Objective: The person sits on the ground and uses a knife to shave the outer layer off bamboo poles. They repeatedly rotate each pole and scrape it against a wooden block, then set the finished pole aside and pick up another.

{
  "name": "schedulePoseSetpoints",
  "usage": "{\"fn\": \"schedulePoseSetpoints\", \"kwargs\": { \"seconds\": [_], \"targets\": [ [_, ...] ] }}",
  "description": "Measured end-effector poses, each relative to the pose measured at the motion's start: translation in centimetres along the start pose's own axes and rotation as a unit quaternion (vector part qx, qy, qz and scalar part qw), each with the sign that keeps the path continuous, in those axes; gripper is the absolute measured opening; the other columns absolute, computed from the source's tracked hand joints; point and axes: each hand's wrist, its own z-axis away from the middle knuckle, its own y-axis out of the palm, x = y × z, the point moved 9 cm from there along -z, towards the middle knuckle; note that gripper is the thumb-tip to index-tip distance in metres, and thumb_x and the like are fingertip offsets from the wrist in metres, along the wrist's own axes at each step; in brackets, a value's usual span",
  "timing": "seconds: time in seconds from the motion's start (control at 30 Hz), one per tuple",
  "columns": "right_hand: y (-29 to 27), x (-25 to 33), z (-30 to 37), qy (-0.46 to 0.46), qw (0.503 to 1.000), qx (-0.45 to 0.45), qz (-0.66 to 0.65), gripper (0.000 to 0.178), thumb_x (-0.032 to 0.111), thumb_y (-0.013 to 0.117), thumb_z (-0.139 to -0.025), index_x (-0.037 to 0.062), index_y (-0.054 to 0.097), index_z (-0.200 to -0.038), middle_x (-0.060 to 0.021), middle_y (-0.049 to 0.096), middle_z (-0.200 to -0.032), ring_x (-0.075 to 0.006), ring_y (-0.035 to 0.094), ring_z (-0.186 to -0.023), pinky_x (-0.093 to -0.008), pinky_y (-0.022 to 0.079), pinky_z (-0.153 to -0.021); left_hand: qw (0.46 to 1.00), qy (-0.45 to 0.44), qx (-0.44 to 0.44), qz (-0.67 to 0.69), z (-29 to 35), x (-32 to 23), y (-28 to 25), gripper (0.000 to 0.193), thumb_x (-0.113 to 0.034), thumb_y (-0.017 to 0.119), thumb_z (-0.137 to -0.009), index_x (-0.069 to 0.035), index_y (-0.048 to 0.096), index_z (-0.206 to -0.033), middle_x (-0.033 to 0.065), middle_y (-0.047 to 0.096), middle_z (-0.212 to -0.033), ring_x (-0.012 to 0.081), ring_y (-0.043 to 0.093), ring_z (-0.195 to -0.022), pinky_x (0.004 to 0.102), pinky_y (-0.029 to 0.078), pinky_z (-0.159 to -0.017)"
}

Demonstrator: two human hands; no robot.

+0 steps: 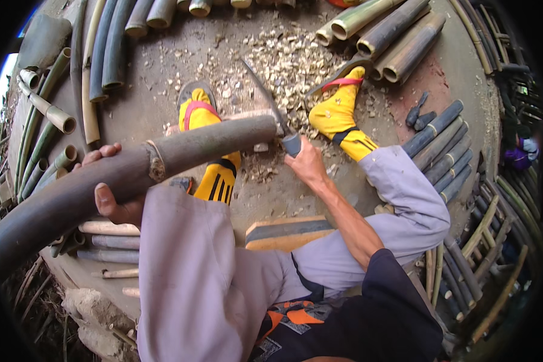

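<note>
A thick dark bamboo pole (214, 145) slants from the lower left, over my raised left knee, to its cut end near the middle. My left hand (122, 208) is wrapped round it from below, thumb on the near side and fingertips on the far side. In my right hand (309, 163) is a long knife, gripped by its grey handle (292, 145). Its dark, slightly curved blade (264, 92) points away and to the left, close beside the pole's cut end. Whether the blade touches the bamboo, I cannot tell.
Pale wood chips (289, 66) litter the ground beyond the pole. Cut bamboo lies at the far right (398, 39), and a dark stack (446, 148) stands beside my right leg. More poles (48, 114) lie leftward. My feet, in yellow socks (338, 111) and sandals, flank the chips.
</note>
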Motion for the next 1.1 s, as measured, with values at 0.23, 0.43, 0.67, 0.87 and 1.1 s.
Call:
{"fn": "schedulePoseSetpoints", "kwargs": {
  "seconds": [0.23,0.43,0.67,0.87,1.1],
  "targets": [
    [-1.0,2.5,0.4,-0.078,0.989,-0.064,-0.107,0.029,0.006,0.07,-0.074,0.0,0.052,-0.095,-0.02,0.065,-0.07,-0.0306,0.068,-0.064,-0.0372,0.053,-0.055,0.995,-0.032,0.065,0.061,-1.6,1.6,-2.3,0.069,-0.037,0.062,-0.068,0.0,0.04,-0.122,0.0169,0.054,-0.097,0.0294,0.056,-0.088,0.0408,0.045,-0.087],
    [-0.8,2.7,0.4,-0.028,0.998,-0.001,-0.063,0.034,0.008,0.071,-0.072,-0.0006,0.052,-0.099,-0.0203,0.065,-0.072,-0.0347,0.068,-0.067,-0.0408,0.053,-0.059,0.988,-0.139,-0.027,-0.058,-1.0,0.6,-0.4,0.061,-0.042,0.06,-0.072,0.004,0.049,-0.11,0.0155,0.054,-0.096,0.0289,0.056,-0.092,0.039,0.045,-0.09],
    [-3.4,5.6,1.5,-0.195,0.959,-0.154,-0.136,0.034,0.007,0.074,-0.072,0.001,0.051,-0.097,-0.0154,0.064,-0.071,-0.0263,0.068,-0.064,-0.0333,0.056,-0.053,0.999,-0.034,0.009,-0.009,-1.3,-0.8,-1.2,0.068,-0.041,0.063,-0.069,-0.008,0.039,-0.124,0.0134,0.054,-0.099,0.027,0.055,-0.09,0.0437,0.045,-0.089],
    [-0.5,2.2,0.7,-0.036,0.995,-0.001,-0.096,0.031,0.007,0.066,-0.079,-0.0014,0.052,-0.105,-0.0179,0.065,-0.076,-0.024,0.067,-0.063,-0.0313,0.059,-0.054,0.997,-0.034,0.048,0.044,-1.4,0.3,-1.7,0.068,-0.04,0.062,-0.067,-0.006,0.041,-0.122,0.0134,0.053,-0.102,0.0282,0.054,-0.091,0.0439,0.043,-0.092],
    [0.7,0.1,-0.7,-0.072,0.99,-0.049,-0.113,0.034,0.009,0.067,-0.076,-0.0028,0.054,-0.104,-0.0172,0.066,-0.076,-0.02,0.068,-0.068,-0.0337,0.055,-0.058,0.991,-0.119,0.058,0.029,-1.3,-0.1,-0.6,0.067,-0.039,0.062,-0.067,0.001,0.044,-0.118,0.0136,0.052,-0.1,0.0282,0.054,-0.093,0.0431,0.043,-0.092]
  ]
}}
